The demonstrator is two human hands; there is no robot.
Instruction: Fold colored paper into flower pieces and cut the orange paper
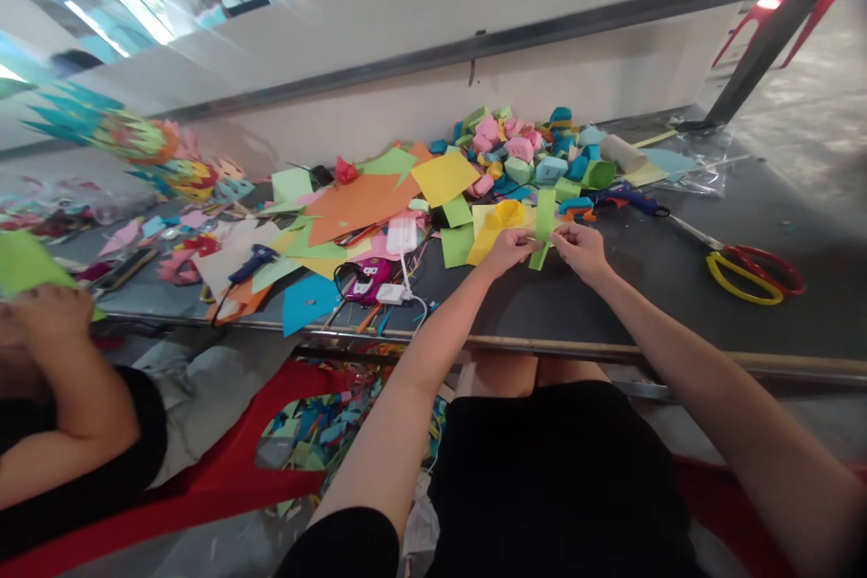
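Note:
My left hand (pixel 509 250) and my right hand (pixel 580 249) meet above the near part of the dark table. Between them stands a light green paper strip (pixel 545 215), roughly upright. The fingertips of both hands are pinched on its lower part, where a small piece seems to cross it. Just behind my left hand lie a yellow paper sheet (pixel 482 237) and a rolled yellow paper piece (pixel 509 214). Green paper squares (pixel 458 246) are to the left of them. Beyond my right hand sits a glue gun (pixel 629 196) with a dark blue handle.
Scissors (pixel 751 271) with red and yellow handles lie at the right. Folded paper pieces (pixel 520 149) are heaped at the back. A purple power strip (pixel 369 280), another glue gun (pixel 252 263) and an orange sheet (pixel 358 208) are left. A co-worker's hand (pixel 54 312) holds green paper.

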